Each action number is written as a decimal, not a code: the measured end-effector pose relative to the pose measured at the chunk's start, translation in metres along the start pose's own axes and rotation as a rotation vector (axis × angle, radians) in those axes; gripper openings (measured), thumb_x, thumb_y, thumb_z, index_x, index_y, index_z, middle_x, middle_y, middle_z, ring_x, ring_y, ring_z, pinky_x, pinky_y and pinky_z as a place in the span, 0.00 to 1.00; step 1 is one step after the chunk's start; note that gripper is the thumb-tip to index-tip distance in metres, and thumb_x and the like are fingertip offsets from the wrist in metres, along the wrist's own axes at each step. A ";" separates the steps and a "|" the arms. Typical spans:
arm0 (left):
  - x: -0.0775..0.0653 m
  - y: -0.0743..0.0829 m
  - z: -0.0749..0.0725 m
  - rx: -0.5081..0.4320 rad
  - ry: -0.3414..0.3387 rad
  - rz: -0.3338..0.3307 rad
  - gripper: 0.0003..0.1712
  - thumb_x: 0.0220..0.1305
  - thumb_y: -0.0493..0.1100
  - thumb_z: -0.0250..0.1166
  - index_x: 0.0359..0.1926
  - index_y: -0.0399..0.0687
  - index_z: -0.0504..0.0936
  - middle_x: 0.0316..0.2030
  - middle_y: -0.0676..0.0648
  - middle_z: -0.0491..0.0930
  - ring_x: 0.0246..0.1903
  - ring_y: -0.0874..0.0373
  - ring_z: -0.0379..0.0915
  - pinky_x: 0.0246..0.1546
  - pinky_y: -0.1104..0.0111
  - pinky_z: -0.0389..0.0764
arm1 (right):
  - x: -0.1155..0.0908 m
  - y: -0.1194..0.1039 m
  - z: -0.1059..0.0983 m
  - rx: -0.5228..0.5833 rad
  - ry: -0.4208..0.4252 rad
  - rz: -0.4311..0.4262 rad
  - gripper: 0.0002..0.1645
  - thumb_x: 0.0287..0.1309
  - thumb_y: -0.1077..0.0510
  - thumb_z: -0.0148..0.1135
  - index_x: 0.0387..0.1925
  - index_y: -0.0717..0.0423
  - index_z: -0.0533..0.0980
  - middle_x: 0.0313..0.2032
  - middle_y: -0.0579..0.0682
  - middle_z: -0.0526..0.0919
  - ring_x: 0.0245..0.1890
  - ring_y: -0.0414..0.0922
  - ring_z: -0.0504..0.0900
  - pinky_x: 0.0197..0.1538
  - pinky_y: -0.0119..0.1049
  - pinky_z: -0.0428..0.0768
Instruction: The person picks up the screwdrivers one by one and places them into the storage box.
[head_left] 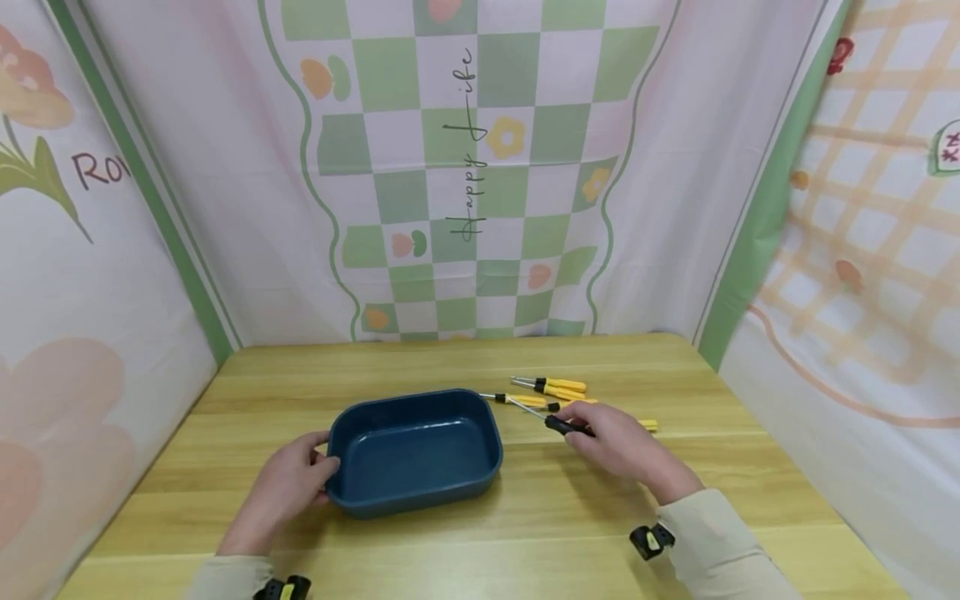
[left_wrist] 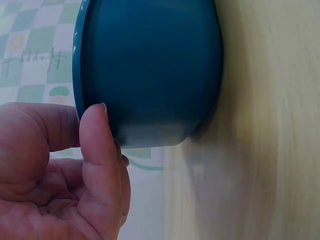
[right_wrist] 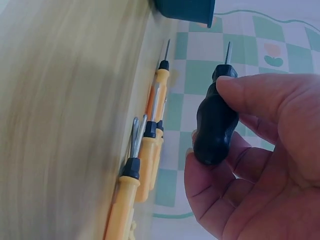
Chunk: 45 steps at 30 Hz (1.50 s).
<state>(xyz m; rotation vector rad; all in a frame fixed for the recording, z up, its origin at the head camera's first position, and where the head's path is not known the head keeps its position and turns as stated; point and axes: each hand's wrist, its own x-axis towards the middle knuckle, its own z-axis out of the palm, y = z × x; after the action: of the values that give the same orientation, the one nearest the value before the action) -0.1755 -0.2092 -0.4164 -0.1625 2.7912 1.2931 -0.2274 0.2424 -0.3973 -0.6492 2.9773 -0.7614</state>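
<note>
A dark blue rectangular basin (head_left: 420, 454) stands on the wooden table, with nothing inside it. My left hand (head_left: 292, 479) pinches its left end; in the left wrist view the thumb and fingers (left_wrist: 97, 160) grip the rim. To the right of the basin, my right hand (head_left: 618, 442) holds a screwdriver (right_wrist: 217, 120) by its black handle, its thin metal shaft pointing toward the basin. Several screwdrivers with yellow handles (head_left: 566, 386) lie on the table just beyond the right hand, and the hand partly hides some of them.
The wooden table (head_left: 450, 554) reaches back to a hanging cloth with green and white checks (head_left: 450, 167). Printed cloths (head_left: 862, 250) also hang along the left and right sides. A black and yellow wrist device (head_left: 651, 542) sits by the right sleeve.
</note>
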 end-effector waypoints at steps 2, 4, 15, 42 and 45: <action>0.000 0.002 0.002 -0.003 -0.003 0.001 0.31 0.71 0.38 0.60 0.72 0.31 0.69 0.36 0.42 0.77 0.24 0.57 0.79 0.25 0.65 0.85 | 0.000 -0.001 -0.001 0.009 0.001 -0.006 0.14 0.68 0.58 0.64 0.54 0.50 0.83 0.40 0.45 0.85 0.40 0.41 0.80 0.47 0.46 0.80; 0.000 0.004 0.004 -0.004 -0.007 -0.001 0.31 0.71 0.38 0.60 0.72 0.32 0.69 0.36 0.42 0.77 0.24 0.57 0.79 0.25 0.65 0.85 | 0.001 -0.003 -0.002 0.022 0.004 -0.020 0.14 0.68 0.58 0.64 0.54 0.51 0.83 0.41 0.45 0.85 0.41 0.41 0.80 0.47 0.46 0.80; -0.001 0.012 0.014 -0.008 -0.008 0.020 0.30 0.71 0.37 0.60 0.71 0.32 0.71 0.32 0.45 0.77 0.22 0.57 0.78 0.23 0.65 0.84 | 0.002 -0.014 -0.008 0.064 0.003 -0.087 0.14 0.70 0.57 0.64 0.55 0.51 0.83 0.42 0.43 0.85 0.40 0.39 0.79 0.47 0.41 0.80; -0.002 0.026 0.036 -0.009 -0.027 0.044 0.30 0.70 0.37 0.62 0.71 0.36 0.72 0.32 0.46 0.79 0.21 0.57 0.78 0.23 0.65 0.84 | 0.010 -0.038 -0.011 0.097 -0.045 -0.088 0.13 0.71 0.58 0.62 0.54 0.50 0.83 0.41 0.41 0.85 0.37 0.40 0.77 0.42 0.35 0.78; -0.003 0.028 0.038 -0.015 -0.028 0.053 0.30 0.70 0.37 0.62 0.71 0.36 0.72 0.32 0.46 0.78 0.21 0.57 0.78 0.23 0.65 0.84 | 0.011 -0.041 -0.011 0.101 -0.057 -0.095 0.13 0.72 0.57 0.62 0.55 0.50 0.82 0.42 0.41 0.85 0.38 0.39 0.78 0.43 0.37 0.79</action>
<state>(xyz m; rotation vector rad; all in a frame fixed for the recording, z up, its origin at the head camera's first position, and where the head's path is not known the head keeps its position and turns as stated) -0.1754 -0.1619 -0.4196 -0.0712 2.7814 1.3177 -0.2222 0.2104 -0.3679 -0.7972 2.8523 -0.8767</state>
